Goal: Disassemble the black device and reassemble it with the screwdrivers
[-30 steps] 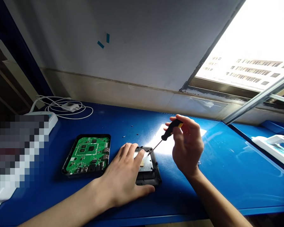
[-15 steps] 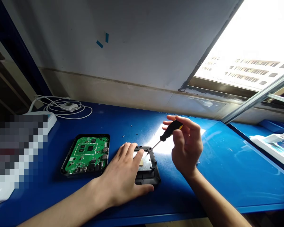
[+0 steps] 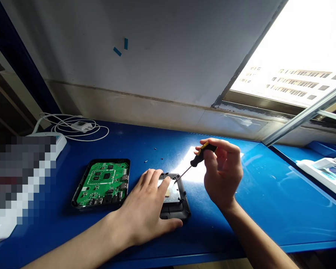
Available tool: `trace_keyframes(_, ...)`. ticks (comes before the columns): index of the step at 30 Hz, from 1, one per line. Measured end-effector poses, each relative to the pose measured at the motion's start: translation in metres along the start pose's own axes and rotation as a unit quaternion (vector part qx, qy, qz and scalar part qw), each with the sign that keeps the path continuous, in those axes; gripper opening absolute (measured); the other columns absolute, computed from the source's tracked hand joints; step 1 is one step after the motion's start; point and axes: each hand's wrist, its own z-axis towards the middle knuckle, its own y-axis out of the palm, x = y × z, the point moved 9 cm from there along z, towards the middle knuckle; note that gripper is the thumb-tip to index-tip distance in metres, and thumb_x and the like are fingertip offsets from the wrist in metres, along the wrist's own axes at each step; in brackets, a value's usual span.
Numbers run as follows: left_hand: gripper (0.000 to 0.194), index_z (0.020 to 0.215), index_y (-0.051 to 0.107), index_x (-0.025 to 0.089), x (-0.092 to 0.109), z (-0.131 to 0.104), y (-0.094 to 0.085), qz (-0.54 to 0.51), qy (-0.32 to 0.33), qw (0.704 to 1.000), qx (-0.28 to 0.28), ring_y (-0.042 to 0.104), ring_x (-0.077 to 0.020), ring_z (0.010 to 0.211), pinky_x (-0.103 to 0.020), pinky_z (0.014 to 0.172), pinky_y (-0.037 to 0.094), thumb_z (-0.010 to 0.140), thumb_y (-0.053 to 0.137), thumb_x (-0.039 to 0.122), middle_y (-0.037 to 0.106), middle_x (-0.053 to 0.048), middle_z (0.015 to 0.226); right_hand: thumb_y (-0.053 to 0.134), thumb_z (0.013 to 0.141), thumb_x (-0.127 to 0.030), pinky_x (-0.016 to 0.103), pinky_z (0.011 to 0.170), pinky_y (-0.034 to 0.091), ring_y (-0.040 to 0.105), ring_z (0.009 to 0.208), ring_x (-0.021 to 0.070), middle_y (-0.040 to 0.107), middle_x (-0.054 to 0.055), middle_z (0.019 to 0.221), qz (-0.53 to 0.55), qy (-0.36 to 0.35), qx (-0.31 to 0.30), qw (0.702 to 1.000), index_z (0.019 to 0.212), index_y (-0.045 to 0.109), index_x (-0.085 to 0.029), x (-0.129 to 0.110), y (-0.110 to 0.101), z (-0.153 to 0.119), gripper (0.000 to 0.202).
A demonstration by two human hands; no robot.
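Observation:
My left hand [image 3: 145, 207] lies flat with spread fingers on a black plastic cover [image 3: 179, 213], hiding its left part. A metal plate [image 3: 173, 193] with a small tan pad sits inside this cover. Between the thumb and fingers of my right hand [image 3: 224, 172] is a black and yellow screwdriver [image 3: 204, 152], tilted, its tip at the cover's upper right corner. Left of my left hand, a green circuit board [image 3: 105, 183] rests in a black housing [image 3: 78, 190].
Several tiny screws [image 3: 146, 161] lie on the blue table [image 3: 128, 142] behind the cover. At the back left is a coiled white cable with an adapter [image 3: 82, 126]. White power strips stand left [image 3: 62, 141] and right [image 3: 324, 175].
The screwdriver has turned, showing more yellow on its handle. My right hand has shifted slightly right and its fingers have closed in; my left hand stays put.

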Motion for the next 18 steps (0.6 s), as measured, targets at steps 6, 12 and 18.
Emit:
trace_keyframes(6, 0.091, 0.152, 0.051, 0.02, 0.001, 0.001, -0.004, -0.016, 0.007, 1.0, 0.022, 0.036, -0.0497, 0.152, -0.071, 0.119, 0.042, 0.078, 0.085, 0.062, 0.046, -0.022, 0.161, 0.064, 0.1, -0.025, 0.043, 0.078, 0.069, 0.078, 0.094, 0.0217, 0.073, 0.006, 0.12, -0.006, -0.009, -0.032, 0.999, 0.13, 0.064, -0.03, 0.0, 0.004, -0.003, 0.03)
trace_keyframes(12, 0.094, 0.154, 0.05, 0.015, 0.003, -0.001, -0.003, 0.0, 0.008, 1.0, 0.009, 0.035, -0.0493, 0.153, -0.069, 0.121, 0.04, 0.08, 0.084, 0.062, 0.044, -0.024, 0.162, 0.065, 0.1, -0.018, 0.037, 0.068, 0.07, 0.078, 0.078, 0.0172, 0.076, 0.001, 0.103, -0.053, -0.019, -0.011, 0.998, 0.131, 0.067, -0.031, -0.003, -0.001, -0.001, 0.033)
trace_keyframes(18, 0.097, 0.157, 0.048, 0.015, 0.001, -0.001, -0.002, -0.006, 0.008, 1.0, -0.001, 0.033, -0.0498, 0.154, -0.07, 0.122, 0.038, 0.081, 0.081, 0.065, 0.041, -0.024, 0.164, 0.069, 0.097, -0.015, 0.036, 0.064, 0.07, 0.081, 0.081, 0.0194, 0.078, 0.002, 0.109, -0.055, -0.075, 0.043, 0.995, 0.128, 0.067, -0.031, -0.012, -0.013, 0.005, 0.035)
